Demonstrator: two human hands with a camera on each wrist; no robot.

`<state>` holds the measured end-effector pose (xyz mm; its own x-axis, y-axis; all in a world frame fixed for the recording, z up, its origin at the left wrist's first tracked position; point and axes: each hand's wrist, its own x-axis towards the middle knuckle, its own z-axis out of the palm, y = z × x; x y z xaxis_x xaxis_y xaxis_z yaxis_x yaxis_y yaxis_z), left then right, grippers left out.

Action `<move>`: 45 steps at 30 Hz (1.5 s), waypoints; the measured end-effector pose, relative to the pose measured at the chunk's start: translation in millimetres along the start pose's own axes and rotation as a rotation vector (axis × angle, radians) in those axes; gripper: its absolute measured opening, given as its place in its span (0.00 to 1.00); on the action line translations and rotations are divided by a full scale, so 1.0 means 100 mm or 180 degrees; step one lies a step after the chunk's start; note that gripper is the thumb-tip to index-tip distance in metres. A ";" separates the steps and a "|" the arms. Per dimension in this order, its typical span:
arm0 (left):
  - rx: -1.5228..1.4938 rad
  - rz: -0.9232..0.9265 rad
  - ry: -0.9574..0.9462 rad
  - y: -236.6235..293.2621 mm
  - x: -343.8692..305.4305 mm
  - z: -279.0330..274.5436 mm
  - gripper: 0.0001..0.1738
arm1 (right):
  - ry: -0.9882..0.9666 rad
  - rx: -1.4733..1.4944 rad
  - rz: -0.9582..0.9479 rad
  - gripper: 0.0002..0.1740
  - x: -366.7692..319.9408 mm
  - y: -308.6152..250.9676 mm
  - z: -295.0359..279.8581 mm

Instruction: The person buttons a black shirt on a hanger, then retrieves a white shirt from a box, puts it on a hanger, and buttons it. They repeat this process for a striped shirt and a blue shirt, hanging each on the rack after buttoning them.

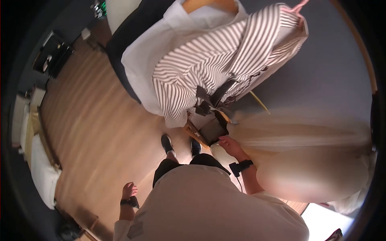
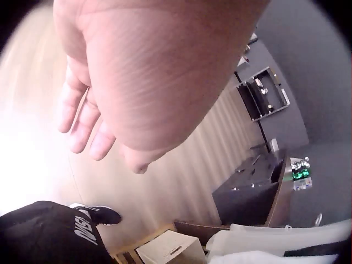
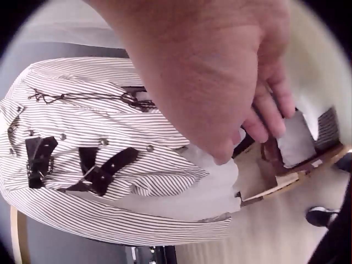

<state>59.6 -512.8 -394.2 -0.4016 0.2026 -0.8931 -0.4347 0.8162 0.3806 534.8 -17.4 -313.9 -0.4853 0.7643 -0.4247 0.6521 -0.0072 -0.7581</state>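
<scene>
My left hand (image 1: 129,190) hangs low beside my body with its fingers loosely bent, nothing in them; the left wrist view shows the same hand (image 2: 148,71) over the floor. My right hand (image 1: 233,145) reaches forward below the hanging clothes, near a wooden rack (image 1: 195,135) that holds boxes. In the right wrist view its loosely bent fingers hold nothing. A striped shirt (image 3: 99,126) with black buckled straps (image 3: 41,162) and dark lacing hangs beside that hand. It is on a pink hanger (image 1: 298,9). A white shirt (image 1: 142,66) hangs against it.
A sheer pale cloth (image 1: 297,132) hangs at my right, in front of a grey wall (image 1: 329,68). Wooden floor (image 1: 100,112) stretches to the left, toward a bed (image 1: 42,170) at the far side. My dark shoes (image 1: 167,140) stand just before the rack.
</scene>
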 end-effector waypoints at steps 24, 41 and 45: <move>-0.3883 -0.1163 0.1289 -5.50 -2.88 3.13 0.24 | -0.3902 0.0513 0.2646 0.10 1.02 0.35 2.06; -0.7058 -0.1608 0.2492 -6.42 -2.82 4.23 0.20 | -0.4369 -0.3573 -0.0982 0.09 -1.65 -2.45 7.06; -0.4346 -0.1838 0.1762 -6.42 -2.77 3.61 0.21 | -0.4327 -0.4016 -0.0952 0.10 -1.94 -2.43 8.08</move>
<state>741.1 -897.6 -477.4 -0.0316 -0.4138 -0.9098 -0.8722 -0.4331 0.2273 -0.1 -685.3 -447.6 -0.3071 -0.3204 -0.8961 0.1518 0.9131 -0.3785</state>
